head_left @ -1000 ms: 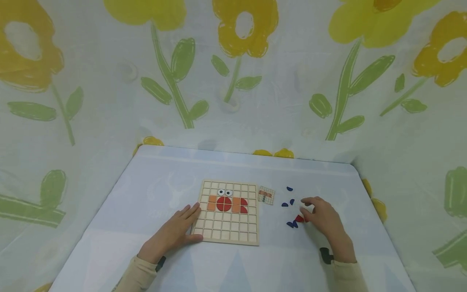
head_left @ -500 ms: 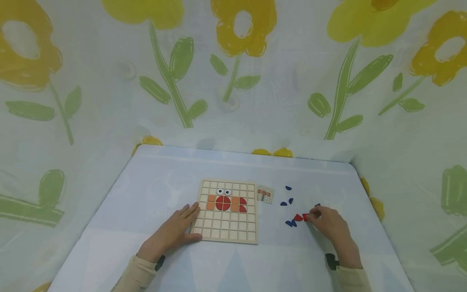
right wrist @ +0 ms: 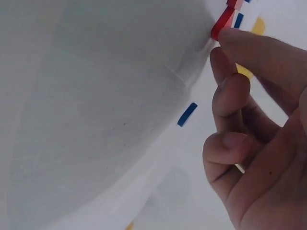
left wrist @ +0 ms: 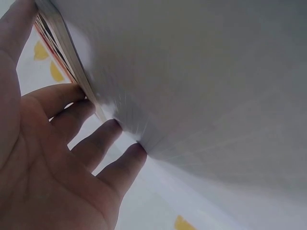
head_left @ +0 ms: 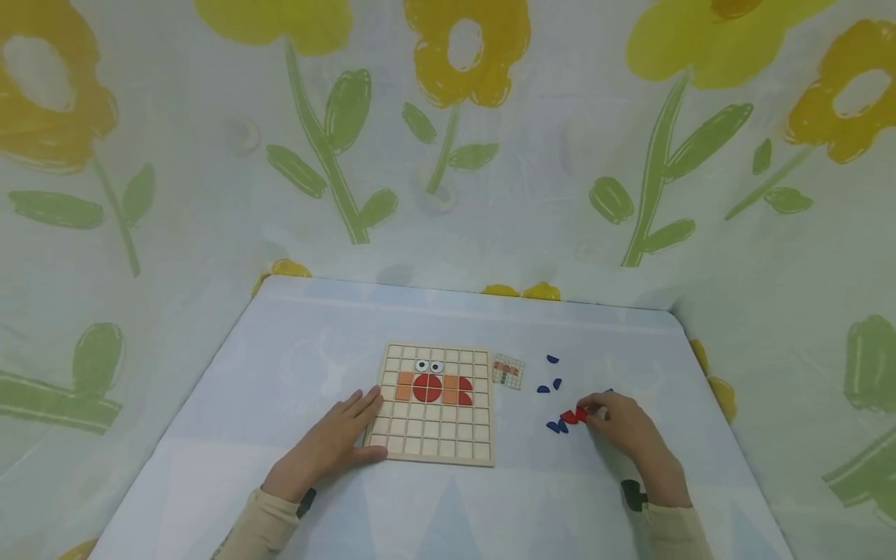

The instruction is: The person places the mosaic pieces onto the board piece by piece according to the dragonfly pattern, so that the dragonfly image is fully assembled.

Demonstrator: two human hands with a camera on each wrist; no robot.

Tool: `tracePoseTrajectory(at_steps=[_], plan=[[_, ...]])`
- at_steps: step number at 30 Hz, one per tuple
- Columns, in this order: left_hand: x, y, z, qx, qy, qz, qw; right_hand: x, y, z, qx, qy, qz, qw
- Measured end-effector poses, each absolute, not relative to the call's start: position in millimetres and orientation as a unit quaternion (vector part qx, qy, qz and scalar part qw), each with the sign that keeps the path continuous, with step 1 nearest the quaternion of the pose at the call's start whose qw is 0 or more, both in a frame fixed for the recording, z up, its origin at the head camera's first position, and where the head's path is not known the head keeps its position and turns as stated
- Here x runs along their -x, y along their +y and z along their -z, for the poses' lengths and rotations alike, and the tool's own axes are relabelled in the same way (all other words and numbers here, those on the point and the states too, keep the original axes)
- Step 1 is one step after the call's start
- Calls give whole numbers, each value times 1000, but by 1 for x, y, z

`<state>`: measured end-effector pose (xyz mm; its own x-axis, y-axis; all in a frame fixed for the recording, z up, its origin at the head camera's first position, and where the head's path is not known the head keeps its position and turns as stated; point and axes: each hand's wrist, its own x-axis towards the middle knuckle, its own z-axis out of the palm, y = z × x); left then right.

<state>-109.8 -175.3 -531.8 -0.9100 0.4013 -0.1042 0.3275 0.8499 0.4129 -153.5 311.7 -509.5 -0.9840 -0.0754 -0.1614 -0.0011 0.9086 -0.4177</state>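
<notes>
A wooden grid board [head_left: 431, 428] lies on the table, with two eye tiles [head_left: 429, 366], orange tiles [head_left: 451, 390] and red quarter-circle pieces [head_left: 427, 388] set in its cells. Against the board's left edge rests my left hand [head_left: 341, 435], fingers spread; the left wrist view shows the fingertips [left wrist: 115, 125] along the board's side. To the right, my right hand [head_left: 626, 426] holds a red quarter-circle piece [head_left: 582, 414] at thumb and forefinger, low over the table. Beside that piece lies another red piece [head_left: 569, 418]. In the right wrist view the other fingers are curled.
Several blue half-round pieces, among them one at the back [head_left: 552, 359] and one at the front [head_left: 553, 427], lie scattered between board and right hand. One blue piece [right wrist: 187, 114] sits beyond the right fingers. A small pattern card [head_left: 508, 372] lies by the board's right edge.
My right hand has come down to the red pieces from above them, and its red piece has shifted slightly left, up against the other red one. My left hand stays in place.
</notes>
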Motion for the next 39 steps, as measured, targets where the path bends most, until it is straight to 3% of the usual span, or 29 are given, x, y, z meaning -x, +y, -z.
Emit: tracePoseTrajectory(at_steps=[19,39], plan=[[107,-175,527,-197,955,-203,87,155,304,507,0,982,171,75],[109,-176,531,-200,957,-191,85,157,304,513,36,982,164,83]])
